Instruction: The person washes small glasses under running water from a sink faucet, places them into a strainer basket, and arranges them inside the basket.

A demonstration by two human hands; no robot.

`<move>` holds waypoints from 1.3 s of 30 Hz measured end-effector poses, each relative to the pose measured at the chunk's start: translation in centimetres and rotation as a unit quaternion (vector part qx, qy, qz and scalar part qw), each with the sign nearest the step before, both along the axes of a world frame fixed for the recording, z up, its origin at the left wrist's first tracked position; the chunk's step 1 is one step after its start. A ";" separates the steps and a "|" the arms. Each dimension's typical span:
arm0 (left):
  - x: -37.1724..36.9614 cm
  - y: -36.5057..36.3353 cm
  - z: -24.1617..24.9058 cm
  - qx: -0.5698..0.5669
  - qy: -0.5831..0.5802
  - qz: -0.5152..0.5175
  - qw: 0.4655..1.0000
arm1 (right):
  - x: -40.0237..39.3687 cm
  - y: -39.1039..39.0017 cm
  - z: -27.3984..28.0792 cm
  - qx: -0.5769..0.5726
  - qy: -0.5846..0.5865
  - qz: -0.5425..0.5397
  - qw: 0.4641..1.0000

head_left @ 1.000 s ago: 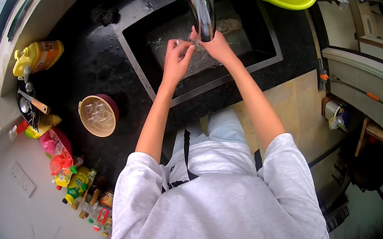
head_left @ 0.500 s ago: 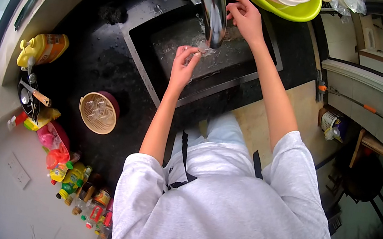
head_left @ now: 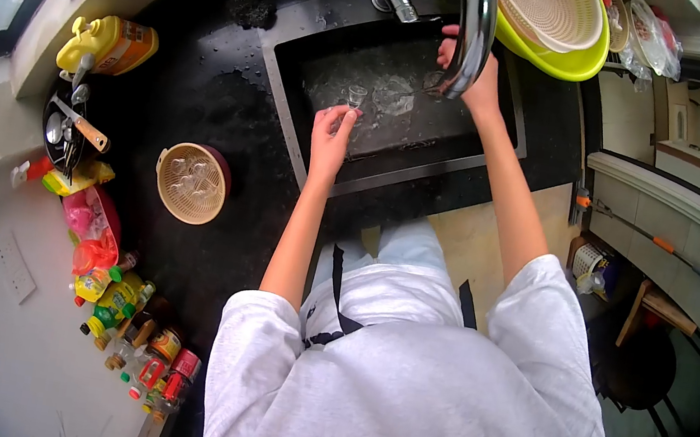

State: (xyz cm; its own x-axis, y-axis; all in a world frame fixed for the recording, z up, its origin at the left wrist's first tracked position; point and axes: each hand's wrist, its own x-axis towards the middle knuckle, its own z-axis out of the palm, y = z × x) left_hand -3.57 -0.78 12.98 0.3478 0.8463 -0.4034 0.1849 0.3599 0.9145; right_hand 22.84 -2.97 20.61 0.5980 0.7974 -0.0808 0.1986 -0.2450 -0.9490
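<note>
My left hand (head_left: pixel 330 138) pinches a small clear shot glass (head_left: pixel 357 95) near its base, above the near left part of the black sink (head_left: pixel 321 173). My right hand (head_left: pixel 479 83) is at the far right of the sink, partly hidden behind the curved chrome faucet spout (head_left: pixel 472 37). Its visible fingers are apart and loosely bent. A clear, glassy shape (head_left: pixel 394 96) shows on the wet sink bottom between my hands.
On the counter to the left stands a beige strainer basket (head_left: pixel 191 184) with several clear glasses inside. A yellow jug (head_left: pixel 110 46), utensils and bottles (head_left: pixel 121 306) line the left edge. A green basin (head_left: pixel 566 65) holding a colander sits beyond the sink at right.
My left hand has drawn the shot glass away from under the spout, towards the left of the sink. My right hand has moved down beside the spout. The view has shifted.
</note>
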 end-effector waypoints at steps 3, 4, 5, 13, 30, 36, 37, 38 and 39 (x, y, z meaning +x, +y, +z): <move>-0.5 -0.4 -0.3 0.118 0.100 -0.045 0.987 | -6.3 -3.2 -3.0 -0.171 0.314 0.125 0.925; -0.6 -0.5 -0.3 0.131 0.113 -0.064 0.983 | -8.4 -4.0 -4.3 -0.187 0.362 0.154 0.900; -0.7 -0.8 -0.4 0.128 0.119 -0.070 0.982 | -10.3 -4.6 -6.0 -0.174 0.391 0.155 0.890; -0.7 -5.2 0.0 -0.006 0.053 0.010 0.999 | -12.7 -1.3 -6.8 -0.188 -0.040 0.140 0.971; -7.7 -11.3 1.2 -0.073 -0.051 0.126 0.988 | -28.5 10.4 2.9 -0.005 -0.049 0.406 0.912; -9.7 -11.4 0.9 -0.002 -0.057 0.178 0.982 | -32.9 10.0 3.2 0.195 -0.354 0.549 0.732; -9.9 -11.4 0.8 0.008 -0.062 0.188 0.980 | -33.2 9.8 2.7 0.184 -0.354 0.550 0.734; -10.1 -11.3 0.7 0.007 -0.063 0.198 0.978 | -33.3 9.6 2.4 0.185 -0.351 0.558 0.729; -10.4 -11.3 0.6 0.003 -0.058 0.196 0.979 | -33.4 9.4 2.3 0.184 -0.372 0.560 0.717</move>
State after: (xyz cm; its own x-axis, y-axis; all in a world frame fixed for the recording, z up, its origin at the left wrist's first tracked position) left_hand -13.94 -12.03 13.59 0.0399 0.9264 -0.3744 -0.0716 0.3764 0.9237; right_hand -10.52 6.40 22.95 -0.6657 0.6967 0.2672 0.5603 0.7032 -0.4377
